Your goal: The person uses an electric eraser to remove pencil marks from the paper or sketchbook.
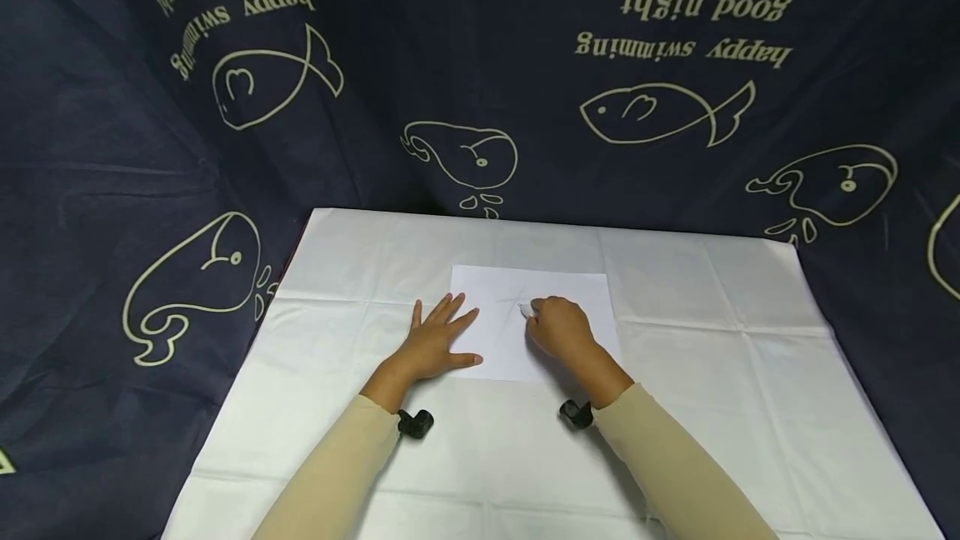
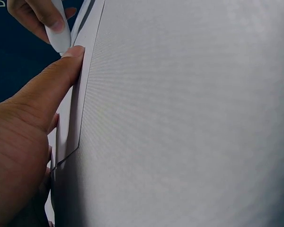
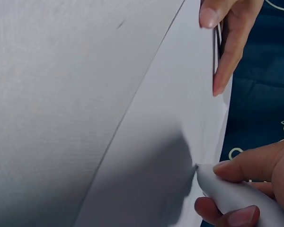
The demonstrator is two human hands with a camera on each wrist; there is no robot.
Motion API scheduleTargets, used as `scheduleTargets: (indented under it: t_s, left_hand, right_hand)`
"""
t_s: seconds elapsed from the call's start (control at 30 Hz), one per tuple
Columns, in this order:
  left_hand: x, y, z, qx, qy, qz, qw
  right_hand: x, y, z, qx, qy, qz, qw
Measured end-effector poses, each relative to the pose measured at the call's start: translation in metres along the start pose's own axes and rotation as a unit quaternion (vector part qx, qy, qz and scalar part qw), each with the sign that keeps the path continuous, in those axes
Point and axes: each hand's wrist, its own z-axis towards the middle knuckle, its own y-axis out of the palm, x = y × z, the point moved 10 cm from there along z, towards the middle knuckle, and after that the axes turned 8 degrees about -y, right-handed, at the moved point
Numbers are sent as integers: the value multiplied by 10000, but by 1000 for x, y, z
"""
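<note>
A white sheet of paper lies on the white-covered table, with faint lines near its middle in the head view. My left hand rests flat with fingers spread over the paper's left side, the thumb along its near edge. In my right hand a smooth white tool, tapering to a small dark tip, is pinched between thumb and fingers. Its tip meets the paper in the right wrist view. The left wrist view shows the tool beyond my left thumb. The tool's rear end is hidden in the palm.
White creased cloth covers the table. Behind and beside it hangs a dark blue curtain with fish and whale outlines. A small black camera sits at my left wrist and another black camera at my right.
</note>
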Motion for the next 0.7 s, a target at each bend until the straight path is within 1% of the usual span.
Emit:
scheduleTargets:
  t_s: [0.1,0.3,0.5,0.7]
  left_hand:
    - [0,0,0,27,16,8,10000]
    - [-1,1,1,10,11,-13,10000]
    - [0,1,0,7,12,-22,10000]
    - [-1,1,1,-36,-36,-23,10000]
  right_hand:
    - [1,1,0,-79,77,44,9999]
    - [2,-2,3,117,9,-9,9999]
    - [-3,-2,0,31,-49,17,10000]
    - [-2,-3,1,188,-63,-58,9998]
